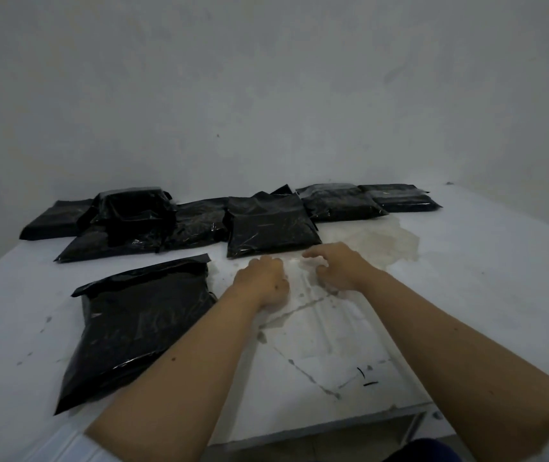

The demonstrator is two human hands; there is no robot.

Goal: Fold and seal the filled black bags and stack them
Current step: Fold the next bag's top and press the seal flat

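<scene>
**Both hands over the bare desk, black bags all around**

A row of filled black bags [271, 226] lies along the far side of the white desk [466, 278], some overlapping, with a small stack [133, 208] at far left. One larger filled bag [140, 325] lies near left, its top flap folded over, just beside the left forearm. The left hand [261, 281] hangs knuckles-up with fingers curled under, holding nothing visible. The right hand [334, 266] hovers beside it, fingers loosely bent and apart. Stained, scratched desk surface spreads to the right, and the desk's near edge shows below the arms.
</scene>
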